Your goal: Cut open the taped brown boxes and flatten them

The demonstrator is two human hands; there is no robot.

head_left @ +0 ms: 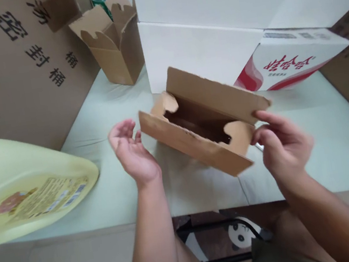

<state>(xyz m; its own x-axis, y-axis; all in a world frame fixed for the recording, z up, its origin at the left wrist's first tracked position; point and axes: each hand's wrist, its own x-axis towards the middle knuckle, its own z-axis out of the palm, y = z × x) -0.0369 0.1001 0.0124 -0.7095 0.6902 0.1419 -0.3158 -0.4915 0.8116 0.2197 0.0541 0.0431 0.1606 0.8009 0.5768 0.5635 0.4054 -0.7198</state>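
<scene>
A small brown cardboard box is tilted in the middle of the view, its top open and its long flaps spread apart. Its inside looks dark, and I cannot make out anything in it. My right hand grips the box's right end, with the fingers at the corner of the far flap and by the small end flap. Beside the left end, my left hand is open, palm turned up and fingers loosely curled. A narrow gap seems to separate it from the box.
A pale yellow bottle leans in from the left, before a large printed carton. Another open cardboard box stands at the back left. White boxes and a red-and-white carton line the back of the pale green tabletop.
</scene>
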